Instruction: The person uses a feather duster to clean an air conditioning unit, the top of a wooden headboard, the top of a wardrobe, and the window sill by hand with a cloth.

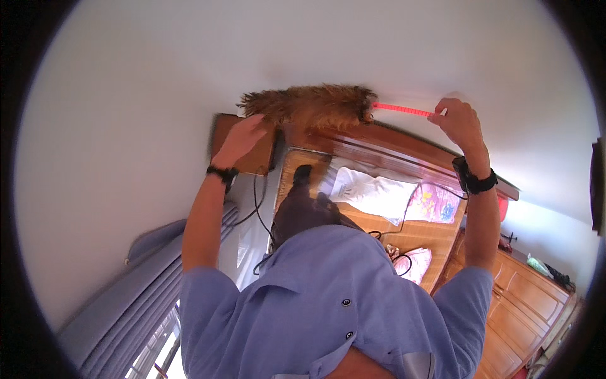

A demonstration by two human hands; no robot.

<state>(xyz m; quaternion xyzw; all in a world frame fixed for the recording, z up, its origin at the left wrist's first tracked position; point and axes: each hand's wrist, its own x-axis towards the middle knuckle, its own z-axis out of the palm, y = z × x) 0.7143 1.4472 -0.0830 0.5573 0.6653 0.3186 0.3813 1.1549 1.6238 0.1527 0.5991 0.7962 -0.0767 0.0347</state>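
Observation:
A brown feather duster [307, 106] is held out sideways in front of a white wall [303, 42], above a wooden headboard. My right hand [457, 118] grips its red, ribbed handle [402, 110] near the end. My left hand [242, 139] is at the far end of the feathers, its fingertips at or just beneath their lower edge; whether it holds them cannot be told. Both wrists carry dark bands.
Below is a wooden bed [388, 208] with a white pillow [374, 189] and pink cloth. A wooden bedside cabinet [246, 158] stands left of it. Dark cables hang near my body. Grey curtains [161, 270] are at lower left, a wooden cabinet [521, 293] at lower right.

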